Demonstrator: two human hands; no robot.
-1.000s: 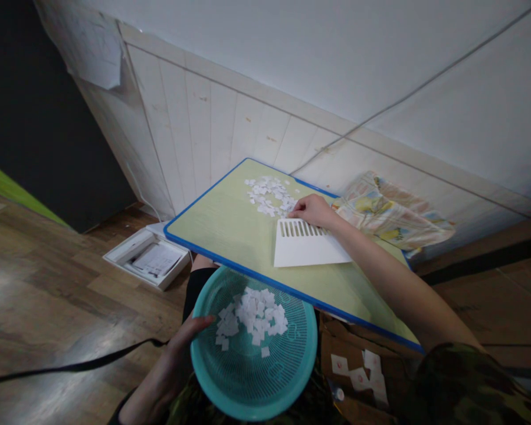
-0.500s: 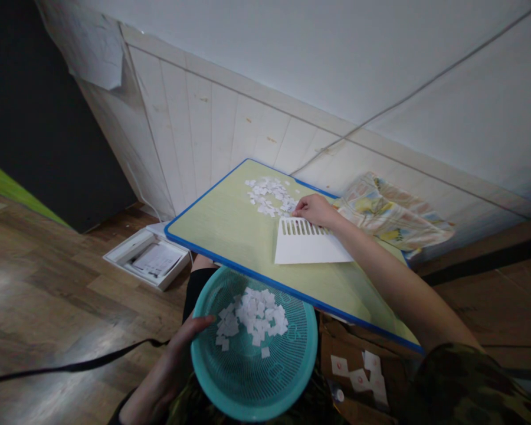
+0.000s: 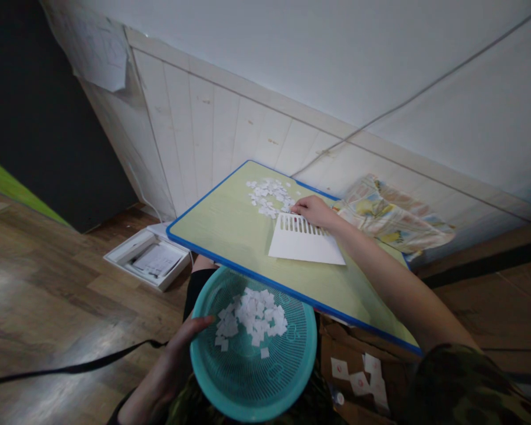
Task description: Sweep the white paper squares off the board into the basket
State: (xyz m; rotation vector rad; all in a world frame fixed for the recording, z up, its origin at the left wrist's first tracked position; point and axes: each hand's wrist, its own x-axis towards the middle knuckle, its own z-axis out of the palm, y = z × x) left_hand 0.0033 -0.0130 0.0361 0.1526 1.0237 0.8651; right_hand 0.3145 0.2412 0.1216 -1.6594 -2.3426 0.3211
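My left hand [image 3: 177, 354] grips the left rim of a teal mesh basket [image 3: 265, 383] held below the table's front edge; several small white paper squares [image 3: 252, 317] lie in it. My right hand [image 3: 312, 211] reaches across the green table with a blue edge [image 3: 230, 227] and pinches the far slotted end of a white sheet [image 3: 303, 242], whose edge is cut into strips. Just beyond the fingers lies a loose heap of white paper pieces [image 3: 268, 196] on the table.
A folded patterned cloth [image 3: 393, 218] lies at the table's far right by the wall. A white open box [image 3: 148, 258] sits on the wooden floor at left. A cardboard box with paper scraps [image 3: 358, 372] is under the table. A black strap [image 3: 71, 367] crosses the floor.
The white sheet has turned and slid a little left and toward the paper heap under my right hand. The basket and my left hand have stayed put.
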